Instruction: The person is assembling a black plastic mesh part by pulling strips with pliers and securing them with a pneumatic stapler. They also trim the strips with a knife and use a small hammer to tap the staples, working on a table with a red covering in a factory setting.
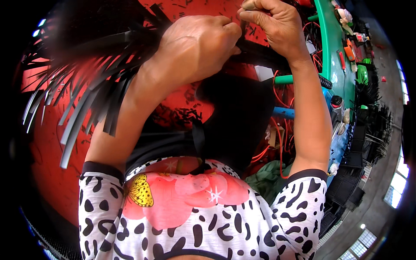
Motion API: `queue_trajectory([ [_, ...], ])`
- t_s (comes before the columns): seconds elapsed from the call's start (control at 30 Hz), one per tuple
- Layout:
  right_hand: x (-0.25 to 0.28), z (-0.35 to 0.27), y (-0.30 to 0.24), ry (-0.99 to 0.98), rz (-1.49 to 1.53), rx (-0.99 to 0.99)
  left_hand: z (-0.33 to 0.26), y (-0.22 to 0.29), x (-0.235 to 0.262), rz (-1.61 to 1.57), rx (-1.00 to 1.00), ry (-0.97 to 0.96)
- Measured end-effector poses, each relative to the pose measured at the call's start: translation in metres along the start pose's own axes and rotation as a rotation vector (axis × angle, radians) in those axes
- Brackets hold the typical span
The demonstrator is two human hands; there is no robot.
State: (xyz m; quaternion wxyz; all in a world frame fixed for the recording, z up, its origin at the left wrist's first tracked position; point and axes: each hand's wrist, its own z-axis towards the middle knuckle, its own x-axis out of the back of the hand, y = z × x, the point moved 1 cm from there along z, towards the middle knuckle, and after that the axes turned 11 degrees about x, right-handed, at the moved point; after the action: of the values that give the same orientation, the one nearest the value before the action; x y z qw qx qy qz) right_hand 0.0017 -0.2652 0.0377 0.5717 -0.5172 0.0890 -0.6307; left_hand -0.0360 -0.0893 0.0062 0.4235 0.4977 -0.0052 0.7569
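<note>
My left hand [195,45] is closed as a fist around a thick bundle of black flat strips [86,86], whose loose ends fan out to the left over a red surface [52,151]. Just to its right, my right hand [271,24] pinches the same bundle's dark end [260,52], thumb and fingers pressed together at the top of the view. Both hands nearly touch each other. What lies between the fingertips is hidden.
Small black offcuts [180,115] are scattered on the red surface. A green bench [331,39] at the right carries tools, red wires [281,95] and a green tube [284,79]. Black crates [372,130] stand beyond it. My patterned shirt [195,212] fills the lower edge.
</note>
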Motion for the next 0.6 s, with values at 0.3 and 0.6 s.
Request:
queue_trajectory([
  [0.3, -0.005, -0.003, 0.007, -0.075, 0.261, -0.258, -0.009, 0.006, 0.011, -0.091, 0.093, 0.049],
  [0.6, -0.007, -0.007, -0.001, -0.191, 0.131, -0.224, -0.017, 0.020, 0.019, -0.147, 0.118, 0.003],
])
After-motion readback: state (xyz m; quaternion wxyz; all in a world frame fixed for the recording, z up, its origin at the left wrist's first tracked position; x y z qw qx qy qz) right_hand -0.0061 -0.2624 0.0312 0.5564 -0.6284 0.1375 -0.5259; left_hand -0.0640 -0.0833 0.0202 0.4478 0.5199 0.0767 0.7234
